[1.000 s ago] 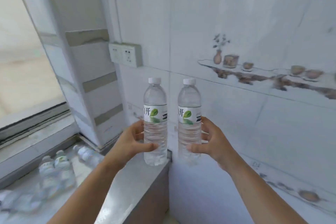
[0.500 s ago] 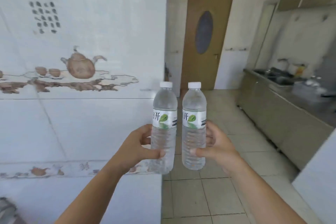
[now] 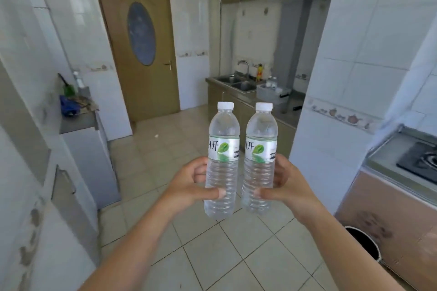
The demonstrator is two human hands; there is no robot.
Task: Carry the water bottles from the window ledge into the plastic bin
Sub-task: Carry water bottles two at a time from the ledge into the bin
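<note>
I hold two clear water bottles upright in front of me, side by side and a little apart. Each has a white cap and a white label with a green leaf. My left hand (image 3: pixel 189 188) grips the lower half of the left bottle (image 3: pixel 223 146). My right hand (image 3: pixel 287 186) grips the lower half of the right bottle (image 3: pixel 261 146). On the far counter beside the sink stands a grey plastic bin (image 3: pixel 268 93) with bottles inside. The window ledge is out of view.
A brown door (image 3: pixel 139 38) with an oval pane is straight ahead. A steel sink (image 3: pixel 238 82) and counter run along the right. A white tiled pillar (image 3: pixel 343 73) stands at my right, with a gas hob (image 3: pixel 421 160) behind it. A dark round bucket (image 3: pixel 361 242) sits on the floor.
My view has swung right from the window ledge and tiled wall into the kitchen. Both hands keep the same grip on their bottles, still upright.
</note>
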